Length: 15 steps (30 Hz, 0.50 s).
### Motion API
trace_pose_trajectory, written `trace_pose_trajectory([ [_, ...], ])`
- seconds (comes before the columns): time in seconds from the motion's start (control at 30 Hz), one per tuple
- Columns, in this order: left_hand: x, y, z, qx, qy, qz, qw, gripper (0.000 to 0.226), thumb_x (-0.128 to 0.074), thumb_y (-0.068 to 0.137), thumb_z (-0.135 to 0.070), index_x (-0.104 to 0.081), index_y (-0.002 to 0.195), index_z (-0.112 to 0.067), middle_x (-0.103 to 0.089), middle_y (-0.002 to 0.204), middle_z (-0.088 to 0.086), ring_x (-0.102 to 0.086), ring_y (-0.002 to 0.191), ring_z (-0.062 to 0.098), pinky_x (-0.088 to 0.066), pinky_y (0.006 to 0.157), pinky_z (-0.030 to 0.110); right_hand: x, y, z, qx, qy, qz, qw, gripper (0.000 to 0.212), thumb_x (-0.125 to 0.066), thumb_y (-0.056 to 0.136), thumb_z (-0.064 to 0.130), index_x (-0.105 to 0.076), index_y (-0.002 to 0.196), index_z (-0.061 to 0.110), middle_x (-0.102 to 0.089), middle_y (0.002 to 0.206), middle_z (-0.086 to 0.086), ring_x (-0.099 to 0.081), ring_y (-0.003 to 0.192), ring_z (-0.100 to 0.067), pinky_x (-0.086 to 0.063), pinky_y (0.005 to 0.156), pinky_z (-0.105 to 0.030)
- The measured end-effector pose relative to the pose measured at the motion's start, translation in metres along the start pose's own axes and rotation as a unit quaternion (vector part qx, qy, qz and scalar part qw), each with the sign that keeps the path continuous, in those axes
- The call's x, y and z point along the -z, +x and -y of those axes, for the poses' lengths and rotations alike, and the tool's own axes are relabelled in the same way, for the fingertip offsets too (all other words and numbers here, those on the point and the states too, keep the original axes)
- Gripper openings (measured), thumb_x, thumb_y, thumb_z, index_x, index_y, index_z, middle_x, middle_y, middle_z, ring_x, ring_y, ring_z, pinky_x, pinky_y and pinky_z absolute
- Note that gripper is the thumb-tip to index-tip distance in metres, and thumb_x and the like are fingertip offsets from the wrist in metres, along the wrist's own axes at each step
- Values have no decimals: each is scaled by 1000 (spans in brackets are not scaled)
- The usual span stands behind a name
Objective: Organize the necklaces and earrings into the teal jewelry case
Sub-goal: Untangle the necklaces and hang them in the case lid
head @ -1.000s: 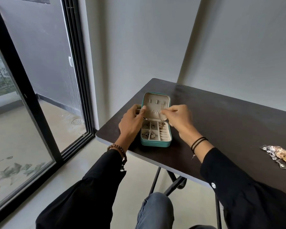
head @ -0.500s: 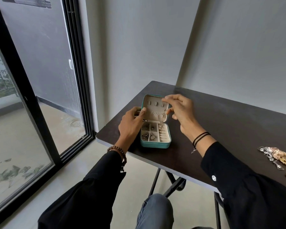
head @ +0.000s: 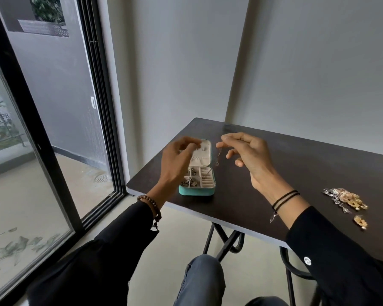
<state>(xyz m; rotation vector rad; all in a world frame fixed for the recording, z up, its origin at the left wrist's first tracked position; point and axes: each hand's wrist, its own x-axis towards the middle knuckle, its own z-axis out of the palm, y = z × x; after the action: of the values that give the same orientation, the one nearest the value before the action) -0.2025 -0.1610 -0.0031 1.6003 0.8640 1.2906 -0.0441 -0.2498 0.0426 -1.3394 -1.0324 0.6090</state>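
The teal jewelry case lies open near the table's left front corner, its cream lid folded back. Several small silver pieces sit in its left compartments. My right hand is raised to the right of the lid and pinches a thin chain between thumb and forefinger, so the chain dangles beside the case. My left hand hovers blurred over the lid's left side with fingers curled. Whether it holds anything, I cannot see. A pile of gold and silver earrings lies on the table at the far right.
The dark table stands in a corner against grey walls. One gold earring lies apart near the front edge. A sliding glass door with a black frame is on the left. My knee and the table's folding legs are below.
My right hand has lifted away from the lid to the right with a chain hanging from its fingers. My left hand has risen from the case's side to above the lid.
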Motion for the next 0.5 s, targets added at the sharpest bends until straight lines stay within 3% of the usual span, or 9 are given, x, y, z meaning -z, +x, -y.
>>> trace_pose_trajectory([
  [0.1,-15,-11,-30,-1,21,143,989,31,-45,104,-18,-76,98,-20,-78,91,-7,-71,89,9,-49,77,18,10,-11,7,8,12,-8,1000,17,-73,93,23,-75,102,8,-80,89,-1,-59,64,-10,-35,47,-18],
  [0.2,-30,-21,-50,54,-11,233,971,45,-33,108,-31,-73,111,-9,-78,99,6,-74,90,20,-52,87,31,21,-19,11,10,21,-40,999,13,-74,92,25,-76,98,14,-80,85,5,-61,63,-6,-38,48,-18],
  [0.37,-48,-30,-60,83,-49,281,955,48,-37,107,-44,-72,110,-11,-78,99,10,-74,89,33,-54,95,46,49,-30,16,8,36,-72,997,14,-73,92,24,-76,100,13,-80,88,3,-61,64,-6,-38,49,-20],
  [0.5,-59,-33,-62,49,-26,306,950,30,-60,101,-28,-72,110,-2,-77,100,11,-74,87,30,-59,92,41,69,-35,13,2,32,-87,996,12,-72,93,25,-75,99,14,-80,87,2,-63,61,-3,-38,50,-20],
])
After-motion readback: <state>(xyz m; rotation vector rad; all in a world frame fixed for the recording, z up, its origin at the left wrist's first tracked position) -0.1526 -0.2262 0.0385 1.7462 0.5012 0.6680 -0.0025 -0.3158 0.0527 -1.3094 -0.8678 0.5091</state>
